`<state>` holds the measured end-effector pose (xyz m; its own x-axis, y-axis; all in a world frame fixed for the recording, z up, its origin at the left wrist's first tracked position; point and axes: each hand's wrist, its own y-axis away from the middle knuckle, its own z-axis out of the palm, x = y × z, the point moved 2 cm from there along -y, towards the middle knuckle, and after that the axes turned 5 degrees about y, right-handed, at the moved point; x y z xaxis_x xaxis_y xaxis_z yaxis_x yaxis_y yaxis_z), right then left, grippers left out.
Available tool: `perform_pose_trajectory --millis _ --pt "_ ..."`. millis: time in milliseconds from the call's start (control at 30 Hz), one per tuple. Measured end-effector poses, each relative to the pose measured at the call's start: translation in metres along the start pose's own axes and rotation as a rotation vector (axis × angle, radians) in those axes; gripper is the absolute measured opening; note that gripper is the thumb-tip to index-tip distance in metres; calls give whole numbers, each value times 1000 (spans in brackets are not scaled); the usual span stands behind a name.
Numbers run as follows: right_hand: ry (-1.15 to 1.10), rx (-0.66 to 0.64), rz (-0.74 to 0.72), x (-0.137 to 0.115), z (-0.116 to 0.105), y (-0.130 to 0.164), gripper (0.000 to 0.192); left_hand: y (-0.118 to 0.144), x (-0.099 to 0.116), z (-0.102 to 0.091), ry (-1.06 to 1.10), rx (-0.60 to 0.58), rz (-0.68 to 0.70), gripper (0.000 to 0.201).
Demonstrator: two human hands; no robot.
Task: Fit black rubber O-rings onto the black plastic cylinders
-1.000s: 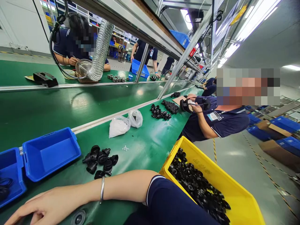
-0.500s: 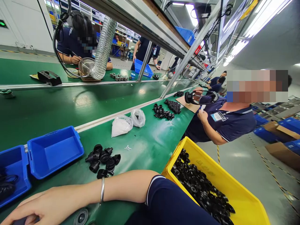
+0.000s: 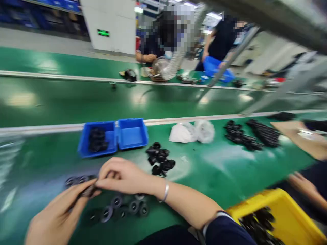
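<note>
My left hand (image 3: 57, 212) is closed, pinching a small dark part (image 3: 88, 191) between thumb and fingers. Against that part, the curled fingers of my right hand (image 3: 124, 177) are pressed together from the right; a silver bangle circles this wrist. Motion blur hides the part's exact kind and anything small in the right fingertips. Below and behind the hands, several round black ring-like pieces (image 3: 107, 213) lie on the green table (image 3: 204, 183). A heap of black cup-shaped plastic parts (image 3: 160, 156) sits just beyond my right wrist.
Ahead stand a blue bin (image 3: 83, 143) with black parts and another blue bin (image 3: 131, 134). Clear plastic bags (image 3: 182, 132) and black part clusters (image 3: 263, 132) lie further right. A yellow crate (image 3: 293, 217) holds black pieces, near a co-worker's hand (image 3: 304, 185). Metal posts rise beyond.
My view has swung left. Both hands now show together at the dark part; before, only my right arm was visible, its hand at the lower left edge. The co-worker is now mostly out of view.
</note>
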<state>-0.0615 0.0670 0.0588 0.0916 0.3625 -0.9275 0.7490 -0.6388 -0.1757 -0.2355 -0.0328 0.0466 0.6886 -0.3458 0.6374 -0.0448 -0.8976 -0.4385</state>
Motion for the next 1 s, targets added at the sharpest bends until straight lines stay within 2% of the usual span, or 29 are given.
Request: perform_pose_trajectory --millis 67,133,200,267,400,633,767,900,1000 --pt "-62 -19 8 -5 -5 1 11 1 12 -2 -29 72 -50 26" --pt "-115 -46 22 -4 -7 -3 14 -6 18 1 -35 30 -101 21" --pt "-120 -49 110 0 -7 -8 18 -13 17 1 -73 32 -154 20" --pt "-141 -68 147 2 -4 -10 18 -17 16 2 -14 28 -189 22" --pt "-159 -116 154 2 0 -10 16 -15 17 4 75 27 -206 25" --pt "-216 -123 235 11 1 -16 22 -12 14 1 163 -6 -260 29" --pt "-193 -130 298 21 6 -20 25 -4 9 -7 179 64 -317 28" --pt "15 -161 270 31 12 -26 24 11 1 -19 72 166 -272 27" --pt "110 -163 253 36 15 -31 23 21 -4 -22 -33 146 -149 29"
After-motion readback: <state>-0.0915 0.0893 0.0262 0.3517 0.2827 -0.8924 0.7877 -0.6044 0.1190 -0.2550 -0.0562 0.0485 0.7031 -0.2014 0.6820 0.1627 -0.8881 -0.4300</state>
